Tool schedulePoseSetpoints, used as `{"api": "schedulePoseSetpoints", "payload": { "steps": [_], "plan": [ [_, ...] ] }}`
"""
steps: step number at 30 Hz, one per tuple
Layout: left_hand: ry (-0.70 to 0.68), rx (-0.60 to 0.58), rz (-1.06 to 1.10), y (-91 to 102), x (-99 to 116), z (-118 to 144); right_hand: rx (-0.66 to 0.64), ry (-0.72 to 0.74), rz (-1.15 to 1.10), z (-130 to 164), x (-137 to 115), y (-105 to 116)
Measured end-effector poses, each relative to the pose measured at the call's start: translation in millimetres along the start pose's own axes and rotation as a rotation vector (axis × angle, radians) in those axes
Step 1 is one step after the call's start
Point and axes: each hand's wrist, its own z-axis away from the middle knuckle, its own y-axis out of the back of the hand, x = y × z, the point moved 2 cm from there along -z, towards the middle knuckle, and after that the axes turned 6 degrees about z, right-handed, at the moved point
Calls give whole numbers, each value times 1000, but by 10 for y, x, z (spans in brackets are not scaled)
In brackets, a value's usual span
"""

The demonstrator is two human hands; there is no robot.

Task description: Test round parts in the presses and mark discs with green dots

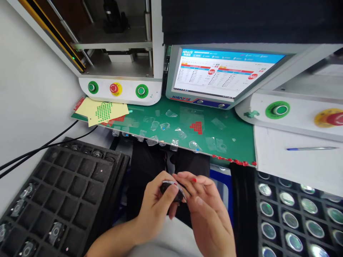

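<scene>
Got a pale grey top (174, 239) showing at bottom center, with really dark, near-black pants (193, 160) above it mid-frame. Left forearm (118, 235) is bare, and the right hand (207, 207) has a tiny bright red spot (194, 180) on one finger.

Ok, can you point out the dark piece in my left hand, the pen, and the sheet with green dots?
Dark piece (179, 196): head view, on its exposed dark surface.
Pen (312, 148): head view, on the middle of its barrel.
Sheet with green dots (104, 112): head view, on the dotted patch.
</scene>
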Motion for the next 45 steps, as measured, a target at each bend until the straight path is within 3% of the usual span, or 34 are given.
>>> {"api": "schedulePoseSetpoints", "payload": {
  "steps": [13,20,29,36,41,43,45],
  "plan": [
    [-267,-181,-452,-47,98,98,-104,-151,-119,56,45,-124],
    [-352,-250,-559,-45,118,113,77,-266,-218,96,-26,-266],
    [-396,-243,-645,-45,60,123,28,-84,-153,65,75,-192],
    [-548,-197,-853,-109,138,125,112,-2,-169,81,72,-227],
    [-661,-196,-894,-107,72,154,140,28,-161,109,109,-221],
    [-653,-186,-842,-95,56,163,140,10,-140,114,92,-207],
    [-537,-176,-683,-88,62,160,94,-52,-115,115,61,-177]
  ]
}}
